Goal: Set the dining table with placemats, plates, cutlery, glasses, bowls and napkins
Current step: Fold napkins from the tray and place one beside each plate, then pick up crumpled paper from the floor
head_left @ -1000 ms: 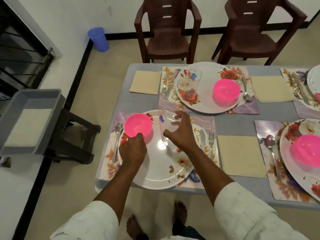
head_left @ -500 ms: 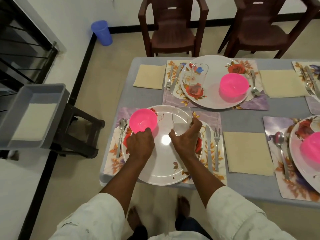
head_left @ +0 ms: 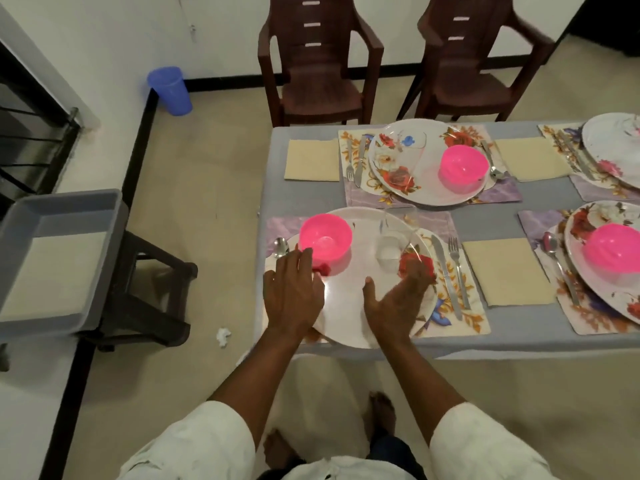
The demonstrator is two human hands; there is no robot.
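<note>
Near place setting, lower centre of the frame. A clear glass (head_left: 393, 245) stands upright on the right part of a floral plate (head_left: 349, 306), with a pink bowl (head_left: 325, 237) on the plate's upper left; the plate rests on a floral placemat (head_left: 464, 317) at the near edge of the grey-clothed table (head_left: 311, 202). The right hand (head_left: 394, 303) hovers just below the glass, fingers spread and relaxed, gripping nothing; whether its fingertips touch the plate cannot be told. The left hand (head_left: 292, 292) lies flat and open over the plate's left rim, just below the bowl, likewise empty. A spoon (head_left: 280, 247) sits left of the plate, a knife (head_left: 445, 275) and fork (head_left: 459, 271) right of it, and a folded beige napkin (head_left: 507, 271) lies further right. This setting appears complete. To finish the step well, both hands should lift clear without brushing the light, tall glass, which would tip readily on the smooth plate. Toward the upper right, a second setting (head_left: 426, 164) mirrors this one, and two more are cut off at the right edge. At left, a grey tray (head_left: 59, 216) rests on a dark stool (head_left: 149, 292); two brown chairs (head_left: 318, 64) stand beyond the table.
</note>
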